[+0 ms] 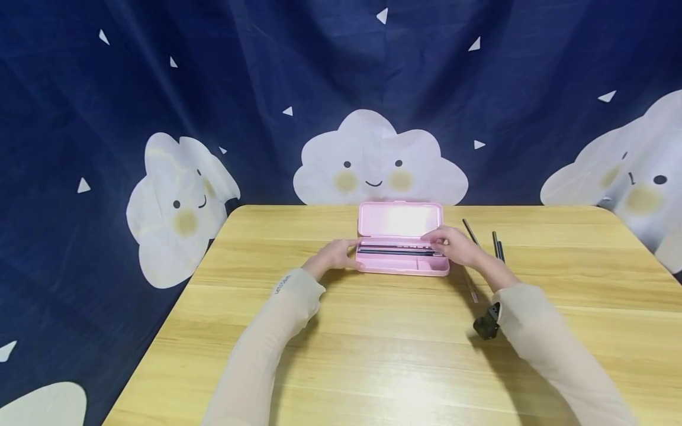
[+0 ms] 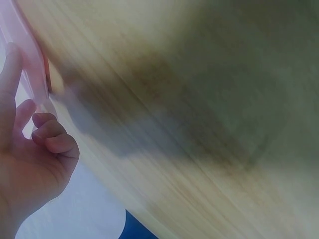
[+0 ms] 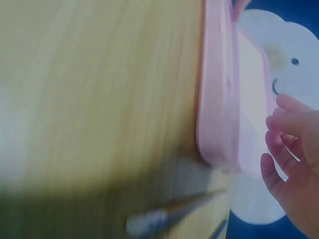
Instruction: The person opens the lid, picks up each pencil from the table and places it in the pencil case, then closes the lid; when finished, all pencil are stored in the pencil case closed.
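Observation:
A pink pencil case [image 1: 402, 269] lies open on the table, its lid [image 1: 399, 219] tipped back. Several dark pencils [image 1: 394, 251] lie lengthwise in its rear section. My left hand [image 1: 337, 254] holds the case's left end, thumb at the front corner and a finger at the back. In the left wrist view, the other fingers of that hand [image 2: 37, 159] are curled. Over the case's right end is my right hand [image 1: 453, 244], its fingers loosely bent near the pencil ends. The right wrist view shows nothing between the fingers of that hand [image 3: 294, 149].
Right of the case, a slim pencil-like stick with a pale end [image 1: 474, 296] lies below my right wrist. Dark pencils [image 1: 495, 242] lie farther right, partly behind the forearm. A black wrist camera [image 1: 487, 322] hangs at the right cuff. A dark blue cloud-patterned curtain [image 1: 256, 71] stands behind the wooden table [image 1: 373, 355].

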Available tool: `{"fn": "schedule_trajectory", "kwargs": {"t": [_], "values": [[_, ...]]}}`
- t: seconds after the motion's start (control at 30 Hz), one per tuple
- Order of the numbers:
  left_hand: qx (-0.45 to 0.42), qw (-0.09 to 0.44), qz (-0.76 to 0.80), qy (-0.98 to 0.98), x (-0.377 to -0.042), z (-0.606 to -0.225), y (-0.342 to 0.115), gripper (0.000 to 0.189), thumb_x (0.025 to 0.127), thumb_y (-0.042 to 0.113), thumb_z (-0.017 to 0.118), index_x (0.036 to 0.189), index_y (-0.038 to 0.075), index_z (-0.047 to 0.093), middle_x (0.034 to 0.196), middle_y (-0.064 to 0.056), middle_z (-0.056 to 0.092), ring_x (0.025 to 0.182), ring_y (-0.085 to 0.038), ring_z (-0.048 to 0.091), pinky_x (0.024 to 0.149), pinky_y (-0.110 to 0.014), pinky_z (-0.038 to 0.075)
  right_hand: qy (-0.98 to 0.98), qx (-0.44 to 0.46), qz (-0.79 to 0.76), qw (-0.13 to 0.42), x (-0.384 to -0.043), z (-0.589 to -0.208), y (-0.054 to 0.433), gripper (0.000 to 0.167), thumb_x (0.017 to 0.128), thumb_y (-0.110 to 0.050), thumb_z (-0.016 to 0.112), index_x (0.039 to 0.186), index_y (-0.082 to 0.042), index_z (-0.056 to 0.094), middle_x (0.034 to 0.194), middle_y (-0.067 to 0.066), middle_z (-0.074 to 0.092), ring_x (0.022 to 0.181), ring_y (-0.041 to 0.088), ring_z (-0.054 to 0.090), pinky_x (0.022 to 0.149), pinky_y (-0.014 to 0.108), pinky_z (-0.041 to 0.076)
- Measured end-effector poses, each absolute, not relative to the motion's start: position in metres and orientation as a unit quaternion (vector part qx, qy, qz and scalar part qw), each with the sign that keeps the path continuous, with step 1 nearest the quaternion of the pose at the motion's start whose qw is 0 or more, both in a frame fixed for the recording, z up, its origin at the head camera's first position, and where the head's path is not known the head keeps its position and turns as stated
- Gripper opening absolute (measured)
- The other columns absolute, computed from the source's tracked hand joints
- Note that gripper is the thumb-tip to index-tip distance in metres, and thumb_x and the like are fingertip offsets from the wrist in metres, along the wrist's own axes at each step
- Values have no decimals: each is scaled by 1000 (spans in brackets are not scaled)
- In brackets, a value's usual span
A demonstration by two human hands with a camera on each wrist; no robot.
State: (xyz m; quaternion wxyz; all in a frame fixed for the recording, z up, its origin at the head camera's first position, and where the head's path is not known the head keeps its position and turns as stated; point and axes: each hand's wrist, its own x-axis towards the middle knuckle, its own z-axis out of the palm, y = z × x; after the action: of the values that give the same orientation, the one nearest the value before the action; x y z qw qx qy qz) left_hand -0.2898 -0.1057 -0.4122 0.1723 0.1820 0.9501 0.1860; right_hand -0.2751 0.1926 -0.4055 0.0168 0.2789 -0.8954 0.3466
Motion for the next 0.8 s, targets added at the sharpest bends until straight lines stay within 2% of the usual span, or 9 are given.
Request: {"fn": "schedule_trajectory", "kwargs": {"t": [0.2, 0.6, 0.8], "values": [[184, 169, 184, 951, -290, -414, -105, 81, 75, 39, 72, 142, 17, 32, 143, -13, 35, 131, -26, 34, 108, -37, 26, -902, 246, 354, 16, -265, -401, 220, 26, 83, 8, 56, 108, 8, 62, 90, 18, 60, 79, 21, 51, 68, 30, 44], [195, 165, 181, 950, -291, -415, -105, 80, 75, 37, 73, 142, 16, 33, 142, -13, 37, 130, -27, 35, 108, -37, 28, -909, 230, 341, 63, -246, -405, 265, 23, 83, 5, 59, 105, 10, 62, 82, 11, 59, 71, 6, 45, 60, 22, 40], [188, 174, 176, 950, -293, -416, -105, 79, 76, 38, 72, 142, 18, 33, 144, -12, 35, 131, -26, 33, 108, -37, 26, -921, 199, 333, 37, -235, -407, 287, 27, 85, 0, 58, 110, 10, 59, 83, 9, 58, 71, 5, 44, 59, 22, 39]]}}
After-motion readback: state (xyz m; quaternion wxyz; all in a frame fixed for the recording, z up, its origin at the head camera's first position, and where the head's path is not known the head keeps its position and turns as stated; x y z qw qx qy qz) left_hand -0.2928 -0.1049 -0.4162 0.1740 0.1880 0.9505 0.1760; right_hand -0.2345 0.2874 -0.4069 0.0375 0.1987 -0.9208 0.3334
